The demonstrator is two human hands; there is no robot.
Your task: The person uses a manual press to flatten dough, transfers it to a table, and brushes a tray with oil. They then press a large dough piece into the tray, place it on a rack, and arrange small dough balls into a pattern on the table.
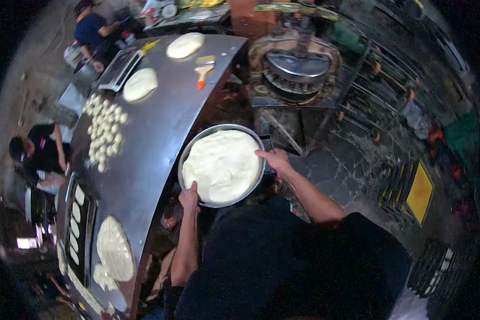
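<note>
A round metal pan (pixel 222 205) filled with flat, pale dough (pixel 224 165) is held out in front of my body, beside the edge of the metal table (pixel 160 122). My left hand (pixel 189 196) grips its lower left rim, thumb on top. At the right rim, my right hand (pixel 274 161) holds on in the same way, its thumb over the dough's edge. The fingers of both hands are mostly hidden under the pan.
Dough pieces (pixel 140 84), many small dough balls (pixel 108 130), a brush (pixel 204 69) and a black tray (pixel 79 229) lie on the table. Two co-workers (pixel 40 152) are beyond its far side. A round machine (pixel 296 69) stands ahead; a yellow-topped stack (pixel 420 193) is at right.
</note>
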